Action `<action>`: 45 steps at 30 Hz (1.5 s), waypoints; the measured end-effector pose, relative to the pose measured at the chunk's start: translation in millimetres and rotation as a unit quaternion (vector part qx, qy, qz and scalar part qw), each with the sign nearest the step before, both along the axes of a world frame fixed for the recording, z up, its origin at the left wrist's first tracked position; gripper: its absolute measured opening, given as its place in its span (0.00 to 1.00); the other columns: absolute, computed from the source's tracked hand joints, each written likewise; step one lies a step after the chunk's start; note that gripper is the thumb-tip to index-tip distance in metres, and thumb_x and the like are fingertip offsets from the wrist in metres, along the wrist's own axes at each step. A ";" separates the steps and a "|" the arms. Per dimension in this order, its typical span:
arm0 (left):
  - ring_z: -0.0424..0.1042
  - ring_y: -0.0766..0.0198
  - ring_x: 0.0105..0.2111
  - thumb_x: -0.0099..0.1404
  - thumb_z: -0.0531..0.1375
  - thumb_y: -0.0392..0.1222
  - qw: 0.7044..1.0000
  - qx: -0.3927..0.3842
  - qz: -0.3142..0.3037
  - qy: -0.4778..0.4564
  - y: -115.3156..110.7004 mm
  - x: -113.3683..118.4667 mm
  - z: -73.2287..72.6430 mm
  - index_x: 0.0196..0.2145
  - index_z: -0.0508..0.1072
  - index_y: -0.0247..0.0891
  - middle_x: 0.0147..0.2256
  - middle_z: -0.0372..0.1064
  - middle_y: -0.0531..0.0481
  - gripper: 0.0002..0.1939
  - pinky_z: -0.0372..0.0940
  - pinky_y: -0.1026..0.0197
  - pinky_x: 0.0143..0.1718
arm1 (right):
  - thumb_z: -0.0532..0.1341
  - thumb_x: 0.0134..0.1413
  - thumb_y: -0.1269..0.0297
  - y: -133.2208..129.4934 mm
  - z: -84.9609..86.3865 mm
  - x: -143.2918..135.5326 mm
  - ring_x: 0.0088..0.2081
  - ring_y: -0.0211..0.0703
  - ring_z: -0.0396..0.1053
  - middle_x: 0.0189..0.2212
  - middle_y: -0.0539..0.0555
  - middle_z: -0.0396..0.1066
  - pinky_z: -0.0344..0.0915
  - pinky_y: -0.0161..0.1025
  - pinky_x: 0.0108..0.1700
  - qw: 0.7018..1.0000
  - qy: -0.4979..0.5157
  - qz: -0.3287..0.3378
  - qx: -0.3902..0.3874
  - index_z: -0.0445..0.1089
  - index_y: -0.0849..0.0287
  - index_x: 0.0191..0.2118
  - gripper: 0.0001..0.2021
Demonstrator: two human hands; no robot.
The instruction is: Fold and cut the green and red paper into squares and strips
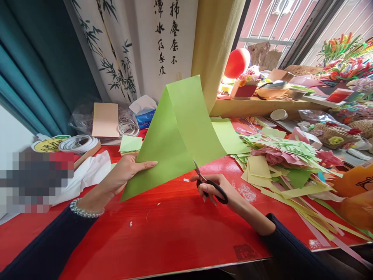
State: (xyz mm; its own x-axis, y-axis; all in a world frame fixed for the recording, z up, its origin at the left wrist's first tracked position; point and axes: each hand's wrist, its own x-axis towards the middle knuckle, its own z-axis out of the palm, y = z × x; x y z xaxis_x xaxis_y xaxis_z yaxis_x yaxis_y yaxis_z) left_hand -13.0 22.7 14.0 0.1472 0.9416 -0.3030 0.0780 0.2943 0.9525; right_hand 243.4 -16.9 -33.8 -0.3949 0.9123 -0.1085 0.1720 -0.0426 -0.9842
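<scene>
My left hand (128,171) pinches the lower left edge of a sheet of green paper (163,144), thumb in front and fingers behind. The sheet is held up off the table, with a crease running down from its top. In my right hand (220,190) is a pair of scissors (217,188) with black handles, the fingers through and around the loops. Its blades point up and left and meet the paper's bottom edge near the crease. How far the blades are into the paper I cannot tell.
Cut paper strips and scraps (279,155) are heaped on the red table (163,237) at right. Green paper squares (131,144), tape rolls (78,144), a tissue pack (144,116) and white crumpled paper (84,177) lie at the back left. Orange bags (357,194) stand at the right edge.
</scene>
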 end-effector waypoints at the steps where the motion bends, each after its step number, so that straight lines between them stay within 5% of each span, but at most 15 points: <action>1: 0.75 0.58 0.29 0.48 0.67 0.42 1.000 0.000 0.000 0.002 0.1 -0.2 -0.3 0.37 0.72 0.39 0.30 0.76 0.50 0.17 0.72 0.62 0.29 | 0.59 0.46 0.50 -0.2 -0.3 0.1 0.19 0.32 0.60 0.22 0.51 0.65 0.52 0.30 0.17 1.000 0.001 -0.001 0.000 0.68 0.64 0.42 0.23; 15: 0.75 0.58 0.30 0.48 0.66 0.43 1.000 -0.002 -0.021 -0.003 3.3 -4.2 -5.7 0.35 0.73 0.39 0.32 0.76 0.49 0.14 0.72 0.61 0.31 | 0.59 0.48 0.52 -1.7 -1.6 -3.8 0.17 0.30 0.59 0.17 0.47 0.60 0.46 0.28 0.15 1.000 0.016 -0.020 -0.001 0.67 0.63 0.31 0.16; 33: 0.74 0.50 0.35 0.49 0.65 0.44 0.998 -0.009 -0.064 0.016 7.9 -11.6 -19.8 0.38 0.72 0.35 0.34 0.75 0.44 0.18 0.70 0.53 0.34 | 0.60 0.46 0.51 -2.9 -2.9 -8.7 0.15 0.29 0.58 0.16 0.46 0.60 0.46 0.29 0.16 0.999 0.018 -0.050 -0.013 0.67 0.63 0.30 0.17; 45: 0.74 0.54 0.32 0.50 0.64 0.46 0.996 -0.010 -0.078 0.028 1.5 -7.0 -13.7 0.38 0.71 0.34 0.31 0.75 0.47 0.19 0.70 0.58 0.31 | 0.60 0.46 0.50 -3.4 1.3 -11.6 0.15 0.29 0.56 0.15 0.46 0.60 0.45 0.30 0.15 0.997 0.016 -0.060 -0.035 0.65 0.63 0.27 0.18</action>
